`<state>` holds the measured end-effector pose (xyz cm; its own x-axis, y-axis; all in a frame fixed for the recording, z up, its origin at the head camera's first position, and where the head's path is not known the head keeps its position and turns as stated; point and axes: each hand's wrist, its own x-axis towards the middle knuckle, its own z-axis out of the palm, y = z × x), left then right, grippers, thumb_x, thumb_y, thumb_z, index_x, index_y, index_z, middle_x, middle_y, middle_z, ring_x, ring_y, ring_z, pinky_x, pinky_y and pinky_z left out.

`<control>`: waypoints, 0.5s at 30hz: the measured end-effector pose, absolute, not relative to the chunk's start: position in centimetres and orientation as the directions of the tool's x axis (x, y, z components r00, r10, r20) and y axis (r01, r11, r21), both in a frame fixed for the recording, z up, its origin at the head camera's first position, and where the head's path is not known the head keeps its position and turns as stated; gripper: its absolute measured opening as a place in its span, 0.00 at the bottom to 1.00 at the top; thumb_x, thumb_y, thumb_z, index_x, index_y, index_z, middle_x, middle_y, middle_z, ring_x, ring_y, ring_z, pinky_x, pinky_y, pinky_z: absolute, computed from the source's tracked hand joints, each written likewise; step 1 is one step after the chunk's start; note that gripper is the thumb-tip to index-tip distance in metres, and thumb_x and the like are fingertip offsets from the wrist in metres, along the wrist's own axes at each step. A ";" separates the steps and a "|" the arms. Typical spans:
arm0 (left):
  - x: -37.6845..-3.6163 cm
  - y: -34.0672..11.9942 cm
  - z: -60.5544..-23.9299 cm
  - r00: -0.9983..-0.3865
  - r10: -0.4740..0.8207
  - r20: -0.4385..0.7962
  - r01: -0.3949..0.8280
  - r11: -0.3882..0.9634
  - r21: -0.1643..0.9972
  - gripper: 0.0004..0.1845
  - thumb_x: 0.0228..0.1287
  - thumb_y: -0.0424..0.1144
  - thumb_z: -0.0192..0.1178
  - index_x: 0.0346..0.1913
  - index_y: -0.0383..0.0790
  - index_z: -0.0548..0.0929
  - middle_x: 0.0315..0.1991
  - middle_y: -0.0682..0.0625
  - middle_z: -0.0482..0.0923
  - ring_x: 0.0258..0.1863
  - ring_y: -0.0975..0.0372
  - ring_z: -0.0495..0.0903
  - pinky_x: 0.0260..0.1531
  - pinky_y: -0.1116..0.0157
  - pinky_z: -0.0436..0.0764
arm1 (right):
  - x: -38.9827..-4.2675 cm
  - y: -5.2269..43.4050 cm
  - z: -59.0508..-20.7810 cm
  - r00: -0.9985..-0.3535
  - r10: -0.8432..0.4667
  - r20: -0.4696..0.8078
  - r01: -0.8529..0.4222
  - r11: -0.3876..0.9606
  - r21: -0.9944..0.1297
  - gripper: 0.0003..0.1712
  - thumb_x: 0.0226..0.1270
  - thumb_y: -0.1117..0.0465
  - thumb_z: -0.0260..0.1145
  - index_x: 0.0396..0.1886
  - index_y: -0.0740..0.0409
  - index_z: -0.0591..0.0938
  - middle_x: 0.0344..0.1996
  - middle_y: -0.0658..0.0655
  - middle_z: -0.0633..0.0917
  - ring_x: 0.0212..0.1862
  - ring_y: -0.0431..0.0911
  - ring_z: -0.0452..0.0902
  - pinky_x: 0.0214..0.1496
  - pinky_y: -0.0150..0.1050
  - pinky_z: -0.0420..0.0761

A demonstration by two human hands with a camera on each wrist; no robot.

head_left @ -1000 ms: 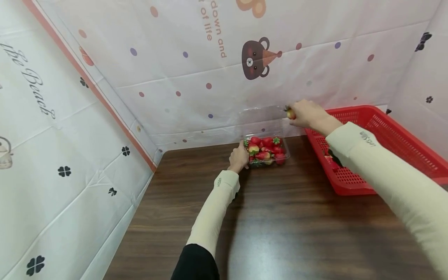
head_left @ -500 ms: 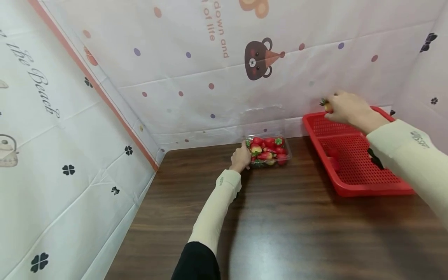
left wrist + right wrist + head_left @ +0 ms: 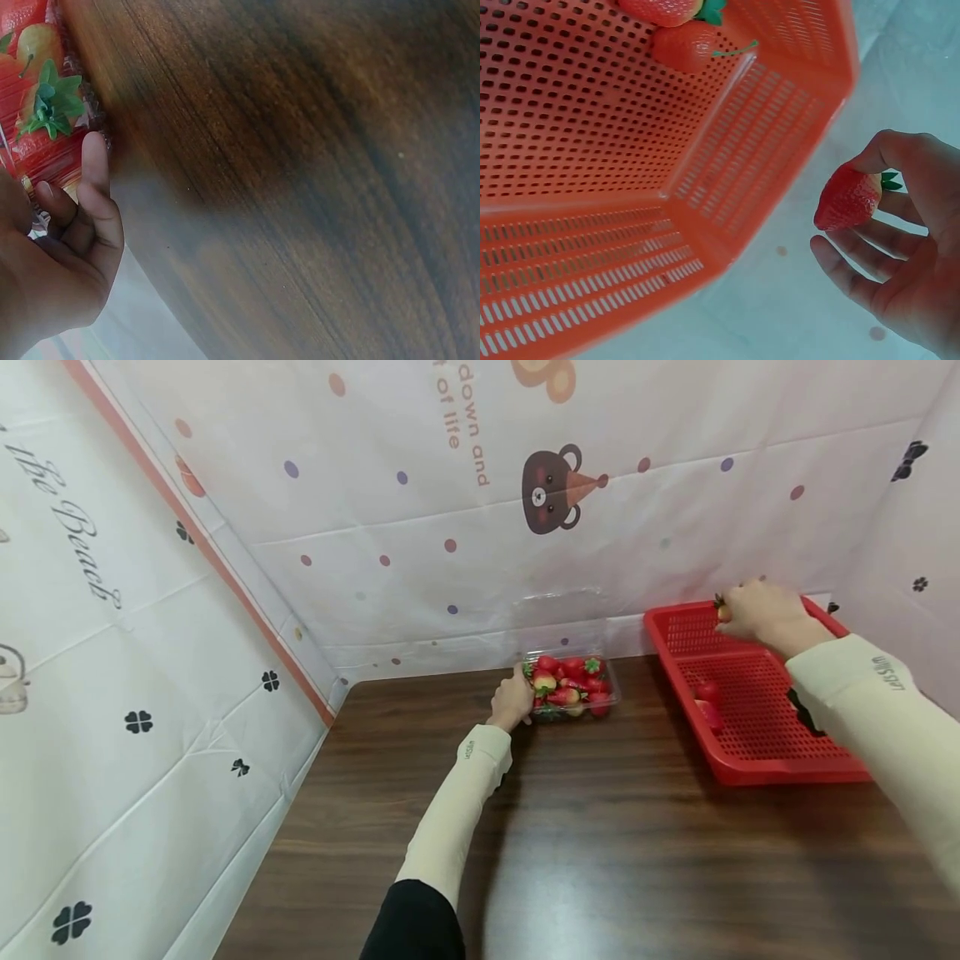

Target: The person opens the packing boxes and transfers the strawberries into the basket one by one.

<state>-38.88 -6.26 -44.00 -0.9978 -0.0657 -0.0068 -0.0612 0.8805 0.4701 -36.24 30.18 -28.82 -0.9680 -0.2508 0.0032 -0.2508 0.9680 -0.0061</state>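
My right hand [image 3: 768,617] pinches a strawberry [image 3: 846,199] between thumb and fingers, above the far left corner of a red plastic basket [image 3: 795,773]. The right wrist view shows the berry whole, its green leaves toward the palm, just outside the basket wall. A strawberry [image 3: 684,48] with a long stem and another beside it lie inside the basket. On the left, my left hand [image 3: 512,697] grips the left side of a clear plastic box [image 3: 617,695] full of strawberries [image 3: 564,695]. Its lid stands raised at the back. Part of the left hand's grip is hidden.
Both containers stand on a dark wood-grain table [image 3: 600,843], near its back edge. A white printed sheet [image 3: 420,510] hangs close behind and along the left side. The right sleeve [image 3: 862,685] passes over the basket's right part.
My right hand has carried the strawberry rightward from above the clear box to over the basket, then slightly lower. The left hand has stayed on the box.
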 end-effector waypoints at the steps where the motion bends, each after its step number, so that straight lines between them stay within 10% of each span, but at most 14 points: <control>1: -38.9 -6.3 -44.1 -0.998 -0.065 -0.009 -0.062 0.881 0.470 0.26 0.82 0.42 0.41 0.79 0.52 0.58 0.18 0.47 0.84 0.16 0.58 0.84 0.49 0.53 0.84 | -36.3 30.3 -29.1 -0.970 -0.242 -0.006 -0.242 0.970 -0.020 0.20 0.68 0.60 0.66 0.47 0.76 0.76 0.44 0.78 0.78 0.45 0.68 0.77 0.43 0.63 0.79; 15: -39.2 -6.3 -44.1 -0.998 -0.062 -0.029 -0.068 0.882 0.466 0.27 0.83 0.41 0.41 0.80 0.53 0.57 0.22 0.46 0.86 0.16 0.58 0.85 0.50 0.53 0.84 | -35.5 29.0 -34.8 -0.923 -0.269 -0.277 -0.186 0.938 -0.291 0.09 0.66 0.64 0.67 0.37 0.65 0.76 0.29 0.61 0.78 0.34 0.52 0.73 0.37 0.44 0.74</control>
<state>-39.17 -6.33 -44.12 -0.9977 -0.0622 -0.0286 -0.0683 0.8820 0.4663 -35.52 28.95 -34.79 -0.9225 -0.2687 -0.2771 -0.1859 0.9384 -0.2912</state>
